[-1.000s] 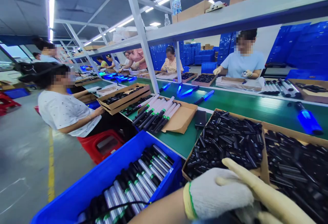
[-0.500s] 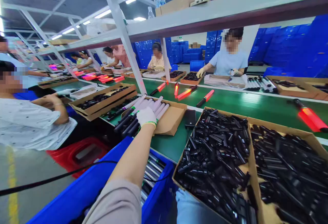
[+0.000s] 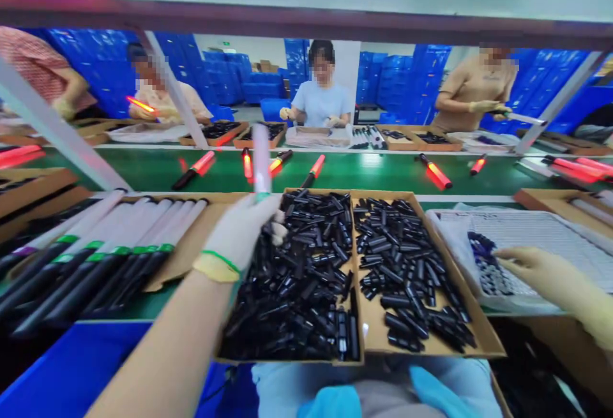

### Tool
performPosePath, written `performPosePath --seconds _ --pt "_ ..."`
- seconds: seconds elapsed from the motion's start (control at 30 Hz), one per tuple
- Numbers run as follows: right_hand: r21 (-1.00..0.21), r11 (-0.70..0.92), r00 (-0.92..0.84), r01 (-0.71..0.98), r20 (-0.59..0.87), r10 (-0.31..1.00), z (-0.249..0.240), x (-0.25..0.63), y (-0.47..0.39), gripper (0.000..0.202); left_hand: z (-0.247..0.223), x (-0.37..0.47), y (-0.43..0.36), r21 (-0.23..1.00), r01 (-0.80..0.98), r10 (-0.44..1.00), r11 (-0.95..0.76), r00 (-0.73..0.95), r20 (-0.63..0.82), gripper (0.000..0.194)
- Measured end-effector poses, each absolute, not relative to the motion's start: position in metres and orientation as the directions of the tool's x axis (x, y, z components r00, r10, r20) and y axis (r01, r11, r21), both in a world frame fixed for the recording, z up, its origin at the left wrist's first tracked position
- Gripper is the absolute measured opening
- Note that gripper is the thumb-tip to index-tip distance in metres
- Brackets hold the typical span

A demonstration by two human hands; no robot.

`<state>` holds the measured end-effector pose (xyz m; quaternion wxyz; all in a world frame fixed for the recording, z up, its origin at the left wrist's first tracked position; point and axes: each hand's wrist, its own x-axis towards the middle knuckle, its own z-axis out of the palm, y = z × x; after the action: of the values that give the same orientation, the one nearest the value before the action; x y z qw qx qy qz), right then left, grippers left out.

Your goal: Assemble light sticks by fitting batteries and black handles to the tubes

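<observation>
My left hand (image 3: 246, 230), in a white glove with a green-edged yellow cuff, is closed around a light stick (image 3: 261, 159). The stick's whitish tube points up, slightly blurred, with its lower part hidden by the hand. Beneath that hand lies a cardboard tray of black plastic parts (image 3: 301, 277). At the right, my right hand (image 3: 541, 271), in a cream glove, reaches over a white ribbed tray (image 3: 536, 230). Its fingertips are together at a heap of small dark and silvery parts (image 3: 491, 268); whether something is pinched there cannot be seen.
Several light sticks (image 3: 129, 249) lie side by side at the left. A second cardboard tray (image 3: 479, 335) of black parts adjoins the first. Red-lit sticks (image 3: 435, 172) lie on the green belt (image 3: 378, 179). Co-workers sit across it. A shelf beam (image 3: 306, 6) spans overhead; a blue bin (image 3: 96, 367) stands below left.
The view has swung to the right. My left hand has come away from the row of light sticks with one in it, now over the black parts. My right hand has come into view.
</observation>
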<state>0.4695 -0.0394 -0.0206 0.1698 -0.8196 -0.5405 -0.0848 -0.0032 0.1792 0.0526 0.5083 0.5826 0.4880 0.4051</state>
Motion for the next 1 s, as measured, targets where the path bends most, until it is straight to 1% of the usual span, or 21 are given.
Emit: performPosePath --seconds 0.07,0.1,0.17,0.23,0.3,0.37,0.47,0.57,0.67,0.7,0.73,0.77,0.8,0.83,0.9,1.0 --pt "-0.108 -0.356 0.371 0.928 0.182 0.911 -0.032 0.479 -0.025 0.027 0.042 0.038 0.138 0.984 -0.021 0.881 0.175 0.449 -0.147 0.033" --pt "-0.064 -0.362 0.368 0.93 0.13 0.921 -0.037 0.481 -0.017 0.027 0.036 0.055 0.118 0.947 -0.083 0.817 0.31 0.532 -0.221 0.035" --pt "0.023 -0.372 0.37 0.928 0.064 0.927 -0.046 0.483 -0.001 0.024 0.024 0.079 0.086 0.815 -0.124 0.659 0.566 0.662 -0.357 0.038" --pt "0.08 -0.342 0.343 0.936 -0.001 0.939 -0.054 0.482 0.013 0.02 0.015 0.093 0.065 0.686 -0.16 0.564 0.71 0.712 -0.418 0.036" --pt "0.1 -0.293 0.299 0.951 -0.054 0.953 -0.061 0.481 0.023 0.021 0.008 0.103 0.053 0.585 -0.194 0.513 0.788 0.732 -0.448 0.031" --pt "0.095 -0.26 0.268 0.961 -0.08 0.96 -0.063 0.483 0.031 0.022 0.005 0.111 0.048 0.52 -0.218 0.489 0.826 0.736 -0.468 0.028" --pt "0.052 -0.215 0.219 0.975 -0.074 0.973 -0.055 0.489 0.035 0.015 0.001 0.125 0.041 0.505 -0.265 0.519 0.822 0.714 -0.47 0.03" --pt "-0.008 -0.169 0.169 0.986 0.021 0.985 -0.035 0.481 0.018 0.017 -0.001 0.141 0.033 0.516 -0.332 0.58 0.79 0.677 -0.452 0.034" --pt "-0.125 -0.104 0.132 0.987 0.235 0.963 -0.011 0.44 -0.023 0.021 -0.002 0.156 0.024 0.499 -0.4 0.623 0.768 0.647 -0.44 0.033" --pt "-0.239 0.01 0.092 0.971 0.412 0.907 -0.005 0.42 -0.04 0.02 -0.003 0.16 0.022 0.484 -0.42 0.627 0.768 0.649 -0.431 0.031" --pt "-0.306 0.174 0.033 0.936 0.57 0.821 0.001 0.398 -0.055 0.019 -0.004 0.164 0.02 0.466 -0.439 0.628 0.768 0.66 -0.413 0.029" --pt "-0.315 0.361 -0.103 0.878 0.612 0.784 0.006 0.376 -0.069 0.016 -0.005 0.168 0.018 0.446 -0.457 0.627 0.769 0.674 -0.391 0.028" --pt "-0.326 0.473 -0.167 0.818 0.653 0.739 0.008 0.356 -0.078 0.013 -0.006 0.172 0.016 0.43 -0.478 0.631 0.766 0.686 -0.362 0.029" --pt "-0.324 0.549 -0.214 0.771 0.679 0.702 0.009 0.338 -0.084 0.013 -0.008 0.175 0.014 0.416 -0.503 0.64 0.758 0.695 -0.328 0.031" --pt "-0.321 0.608 -0.257 0.726 0.693 0.673 0.006 0.315 -0.087 0.016 -0.01 0.18 0.01 0.389 -0.55 0.663 0.739 0.697 -0.273 0.032" --pt "-0.31 0.613 -0.254 0.727 0.708 0.659 -0.004 0.305 -0.079 0.018 -0.014 0.183 0.006 0.366 -0.597 0.694 0.714 0.672 -0.259 0.029"
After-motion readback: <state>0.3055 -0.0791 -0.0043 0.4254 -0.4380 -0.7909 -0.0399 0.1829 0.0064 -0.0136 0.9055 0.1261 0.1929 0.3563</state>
